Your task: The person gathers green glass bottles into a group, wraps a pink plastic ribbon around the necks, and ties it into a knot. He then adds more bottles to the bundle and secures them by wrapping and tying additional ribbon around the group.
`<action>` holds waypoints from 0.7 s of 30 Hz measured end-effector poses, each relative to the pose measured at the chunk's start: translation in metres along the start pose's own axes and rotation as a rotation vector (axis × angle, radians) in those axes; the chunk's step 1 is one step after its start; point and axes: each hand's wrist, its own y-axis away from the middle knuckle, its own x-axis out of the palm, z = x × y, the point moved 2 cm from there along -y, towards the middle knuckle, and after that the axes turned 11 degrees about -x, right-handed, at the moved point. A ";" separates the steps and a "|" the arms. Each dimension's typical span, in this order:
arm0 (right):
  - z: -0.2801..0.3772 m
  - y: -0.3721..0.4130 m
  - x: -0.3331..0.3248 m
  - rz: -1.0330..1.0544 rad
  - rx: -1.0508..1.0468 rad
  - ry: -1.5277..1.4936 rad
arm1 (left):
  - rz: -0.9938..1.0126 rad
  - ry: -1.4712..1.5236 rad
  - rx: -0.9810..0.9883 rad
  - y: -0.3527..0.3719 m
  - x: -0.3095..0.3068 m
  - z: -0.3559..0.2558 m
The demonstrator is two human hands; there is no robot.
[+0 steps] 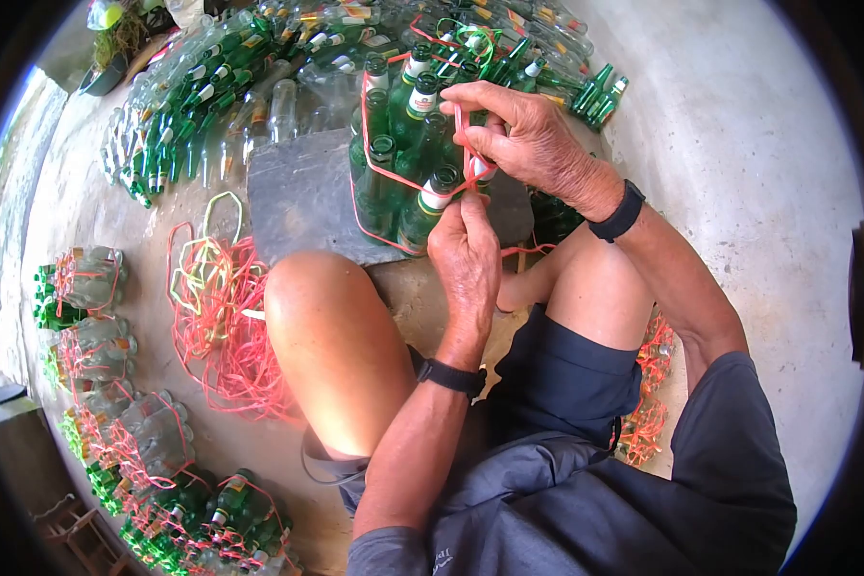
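A: Well, how much room is there around the hands?

B: Not much. The bundle of green bottles (394,168) is standing on a grey slab (298,197). Its far side is crowding against a heap of loose bottles (211,106). The person's bare knees are closing in on the slab's near edge. Open concrete floor (739,144) is lying to the right.

A: And to the left?

B: A tangle of red and yellow cords (221,322) is lying on the floor just beside the left knee. Tied bundles (91,278) are sitting in a row along the left rim of the view.

A: What are the hands doing?

B: The right hand (528,139) is curling over the top of the bundle, its fingers pinching a red cord (461,134) that is looping around the bottle necks. The left hand (466,254) is closing thumb and fingers on the same cord at the near corner, touching a white-labelled neck.

A: How is the bundle looking?

B: The bottles are standing upright and packed so they are touching. They are green glass with white and red neck labels, and the red cord is running around the sides and over the top.
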 end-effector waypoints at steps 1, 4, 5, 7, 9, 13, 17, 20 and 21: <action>-0.001 0.000 0.000 0.000 0.000 0.000 | 0.000 0.000 0.000 0.000 0.000 0.000; -0.001 -0.001 0.002 -0.012 -0.056 0.110 | -0.001 -0.027 -0.014 0.000 0.000 -0.003; -0.001 -0.002 0.002 -0.007 -0.051 0.139 | 0.011 -0.025 -0.023 0.001 0.000 -0.005; -0.004 -0.005 0.005 -0.002 -0.047 0.169 | 0.022 -0.022 -0.033 0.001 0.000 -0.006; -0.009 -0.010 0.009 -0.041 -0.135 0.148 | 0.028 -0.004 -0.035 0.000 0.001 -0.006; -0.005 -0.018 0.011 0.021 -0.152 0.203 | 0.046 0.049 -0.052 0.003 0.003 -0.010; -0.008 -0.024 0.016 0.082 -0.160 0.200 | 0.066 0.068 -0.069 0.006 0.003 -0.013; -0.005 -0.031 0.015 0.073 -0.247 0.209 | 0.075 0.084 -0.080 0.006 0.003 -0.013; -0.003 -0.033 0.014 0.106 -0.268 0.200 | 0.074 0.082 -0.070 0.006 0.003 -0.014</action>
